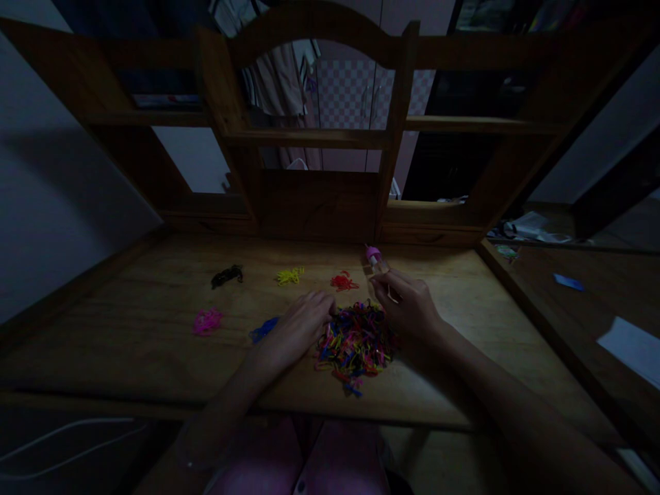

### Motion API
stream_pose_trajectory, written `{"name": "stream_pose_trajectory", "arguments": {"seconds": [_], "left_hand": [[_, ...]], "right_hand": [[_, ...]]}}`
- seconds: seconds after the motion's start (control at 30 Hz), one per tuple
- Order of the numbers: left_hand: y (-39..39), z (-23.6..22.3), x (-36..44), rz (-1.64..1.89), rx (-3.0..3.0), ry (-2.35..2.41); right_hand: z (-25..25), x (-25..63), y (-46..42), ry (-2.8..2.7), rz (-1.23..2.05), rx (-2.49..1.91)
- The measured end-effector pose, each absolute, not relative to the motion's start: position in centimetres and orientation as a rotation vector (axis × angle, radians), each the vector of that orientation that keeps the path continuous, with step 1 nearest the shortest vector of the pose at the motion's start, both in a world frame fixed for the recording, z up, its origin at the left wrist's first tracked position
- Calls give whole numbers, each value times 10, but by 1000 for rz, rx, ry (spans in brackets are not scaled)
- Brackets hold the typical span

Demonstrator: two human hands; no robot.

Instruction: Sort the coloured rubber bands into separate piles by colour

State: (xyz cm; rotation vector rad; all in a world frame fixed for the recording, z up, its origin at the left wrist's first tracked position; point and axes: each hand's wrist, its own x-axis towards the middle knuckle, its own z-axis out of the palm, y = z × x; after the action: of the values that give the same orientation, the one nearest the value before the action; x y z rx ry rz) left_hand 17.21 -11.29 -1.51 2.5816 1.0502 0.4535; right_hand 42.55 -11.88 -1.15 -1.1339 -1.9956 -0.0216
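Note:
A mixed pile of small coloured rubber bands (pixel 355 340) lies on the wooden desk in front of me. My left hand (pixel 306 317) rests at its left edge, fingers bent together, their tips partly hidden. Over the upper right edge is my right hand (pixel 410 302), its fingers drawn into a pinch, with a thin pale strip beside them. Just beyond those fingers, a small clear bottle with a pink cap (pixel 374 257) leans; its lower end is hidden, and I cannot tell whether the hand touches it. A blue heap of bands (pixel 264 330) lies partly behind my left wrist.
Separate heaps of black bands (pixel 227 276), yellow bands (pixel 289 276), red bands (pixel 343 281) and pink bands (pixel 207 321) lie around the pile. A wooden shelf frame (pixel 309 139) rises at the back. On the right are a white paper (pixel 632 349) and a blue card (pixel 568 282).

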Motion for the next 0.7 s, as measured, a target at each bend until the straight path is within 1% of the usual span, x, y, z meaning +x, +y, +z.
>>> {"name": "stream_pose_trajectory", "arguments": {"seconds": [0.17, 0.47, 0.7], "left_hand": [[-113, -18, 173, 432, 2597, 1074], [-122, 3, 175, 502, 2332, 1132], [-117, -11, 190, 462, 2225, 1342]], "right_hand": [[-12, 425, -118, -1993, -31, -1123], [-13, 426, -118, -1998, -31, -1115], [-13, 425, -118, -2003, -43, -1111]]}}
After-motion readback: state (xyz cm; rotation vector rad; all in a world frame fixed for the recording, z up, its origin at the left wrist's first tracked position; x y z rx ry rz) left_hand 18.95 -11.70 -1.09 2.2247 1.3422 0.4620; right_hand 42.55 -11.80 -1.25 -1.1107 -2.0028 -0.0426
